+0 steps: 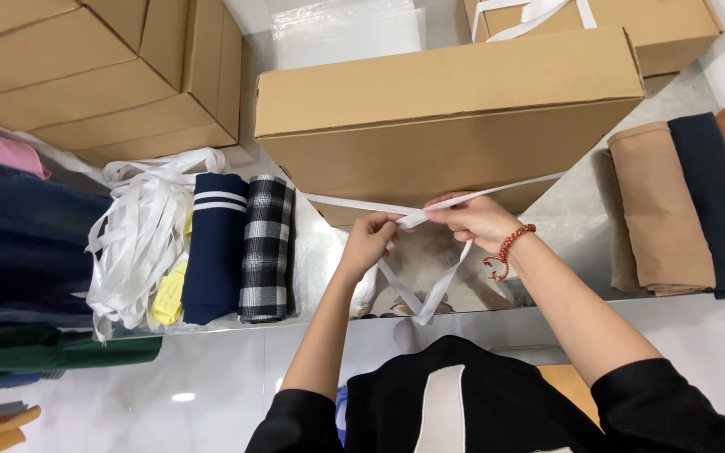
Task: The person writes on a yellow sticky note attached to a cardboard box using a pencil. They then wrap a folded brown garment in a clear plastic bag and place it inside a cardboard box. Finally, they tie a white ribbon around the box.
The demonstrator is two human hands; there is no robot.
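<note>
Two hands at frame centre, left hand (368, 237) and right hand (473, 219) both pinching white tape (413, 220) — knotted against brown box (442, 126) front — plaid roll (265, 247) lower left.

Matt cardboard box (446, 109), white woven ribbon (354, 205), glossy steel table (572, 210).

A garment packing room: cardboard boxes (446, 109), folded clothes (660, 210) (stacked), white ribbon bundles (140, 235).

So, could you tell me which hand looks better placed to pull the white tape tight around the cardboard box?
Probably the right hand: it pinches the white tape running taut along the cardboard box; the left hand only steadies the crossing.
</note>
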